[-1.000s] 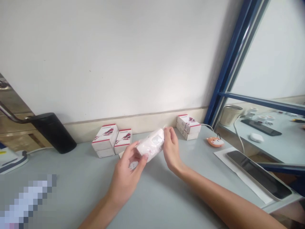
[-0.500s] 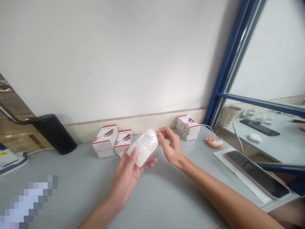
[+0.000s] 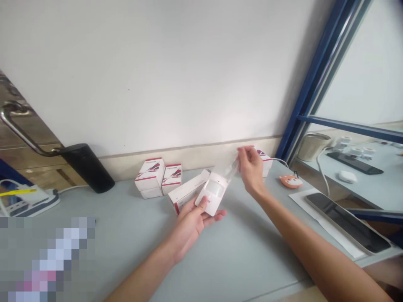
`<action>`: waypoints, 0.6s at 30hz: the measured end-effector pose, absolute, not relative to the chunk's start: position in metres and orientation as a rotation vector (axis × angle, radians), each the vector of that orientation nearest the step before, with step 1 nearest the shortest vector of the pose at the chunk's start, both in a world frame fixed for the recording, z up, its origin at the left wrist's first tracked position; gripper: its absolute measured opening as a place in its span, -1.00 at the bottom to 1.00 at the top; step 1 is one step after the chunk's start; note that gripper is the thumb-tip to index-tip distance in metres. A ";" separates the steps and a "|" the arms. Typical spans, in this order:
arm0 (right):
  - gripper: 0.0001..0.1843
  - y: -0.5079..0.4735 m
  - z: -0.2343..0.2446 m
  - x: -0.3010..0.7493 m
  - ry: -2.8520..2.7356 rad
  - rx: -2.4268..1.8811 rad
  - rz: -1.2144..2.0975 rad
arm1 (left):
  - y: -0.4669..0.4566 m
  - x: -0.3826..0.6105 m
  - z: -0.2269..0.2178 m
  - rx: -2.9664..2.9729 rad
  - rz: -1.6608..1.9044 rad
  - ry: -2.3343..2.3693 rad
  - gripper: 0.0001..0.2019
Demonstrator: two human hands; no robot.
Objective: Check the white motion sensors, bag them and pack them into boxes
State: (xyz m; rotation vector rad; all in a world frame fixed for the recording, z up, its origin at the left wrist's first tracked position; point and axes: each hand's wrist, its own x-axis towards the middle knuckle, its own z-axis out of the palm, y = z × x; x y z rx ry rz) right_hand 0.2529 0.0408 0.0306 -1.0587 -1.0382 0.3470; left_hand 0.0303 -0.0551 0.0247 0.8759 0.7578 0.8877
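Note:
My left hand [image 3: 192, 222] holds a small white sensor-like device [image 3: 211, 193] above the grey table [image 3: 132, 247], fingers curled under it. My right hand [image 3: 250, 167] pinches the end of a clear plastic bag [image 3: 229, 169] that stretches up and right from the device's top. An open white and red box [image 3: 186, 195] lies on the table just left of the device.
Two stacked white and red boxes [image 3: 157, 176] stand by the wall, another [image 3: 264, 161] behind my right hand. A black cylinder [image 3: 88, 167] leans at left. An orange fox figure [image 3: 291, 181], a dark phone [image 3: 346, 228] on paper and a blue frame [image 3: 311, 84] are at right.
The clear bag has been drawn off the white device toward the upper right by my right hand. The left hand with the device has shifted right, and the open box now shows.

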 end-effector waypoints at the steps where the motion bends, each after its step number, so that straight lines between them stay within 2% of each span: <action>1: -0.64 0.047 0.029 0.263 -1.015 -1.116 0.281 | -0.055 0.030 0.024 0.869 0.874 0.752 -0.55; 4: -0.64 0.063 0.020 0.290 -1.160 -1.388 0.123 | -0.056 0.030 0.024 0.827 0.856 0.713 -0.54; 8: -0.67 0.069 -0.003 0.300 -1.460 -1.626 0.194 | -0.058 0.030 0.025 0.779 0.850 0.683 -0.47; 11: -0.67 0.067 -0.020 0.290 -1.573 -1.660 0.217 | -0.054 0.028 0.023 0.786 0.875 0.643 -0.57; 13: -0.57 0.065 -0.024 0.282 -1.610 -1.663 0.188 | -0.051 0.026 0.021 0.794 0.890 0.593 -0.56; 15: -0.49 0.060 -0.019 0.274 -1.634 -1.618 0.089 | -0.049 0.025 0.019 0.803 0.903 0.562 -0.56; 18: -0.55 0.048 0.001 0.263 -1.647 -1.414 -0.059 | -0.050 0.025 0.019 0.811 0.944 0.571 -0.60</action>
